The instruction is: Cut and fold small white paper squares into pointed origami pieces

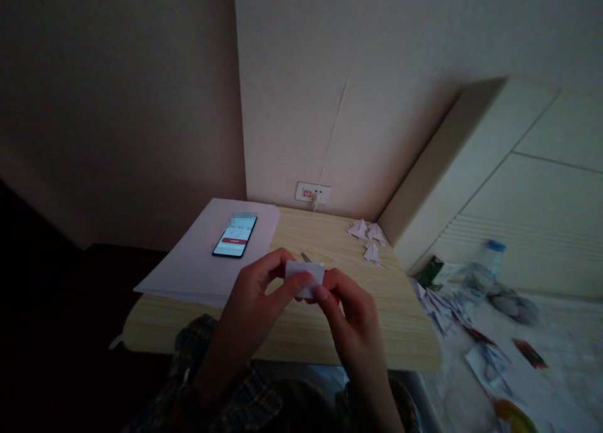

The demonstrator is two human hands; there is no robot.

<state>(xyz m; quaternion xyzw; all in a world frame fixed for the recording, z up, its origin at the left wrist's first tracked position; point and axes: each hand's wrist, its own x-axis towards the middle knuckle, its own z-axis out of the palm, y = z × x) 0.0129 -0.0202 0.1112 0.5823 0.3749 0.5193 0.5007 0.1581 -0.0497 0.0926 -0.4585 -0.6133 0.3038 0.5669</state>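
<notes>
A small folded piece of white paper point(294, 268) is held up over the front half of the table. My left hand point(261, 301) pinches it from the left, with the thumb lying across its face. From the right, my right hand point(352, 313) grips its lower right corner between thumb and fingers. Behind the paper lies what looks like a pair of scissors, mostly hidden: a narrow metal tip point(306, 257) and bits of red show around my fingers. Several folded white paper pieces point(372, 252) with pointed corners rest at the table's back right.
A stack of white paper sheets point(188, 266) lies on the left of the wooden table point(396, 332), with a lit phone point(235, 237) on it. Behind is a wall socket point(306, 193) with a plug. On the right, lower down, are a plastic bottle point(480, 273) and scattered papers point(440, 310).
</notes>
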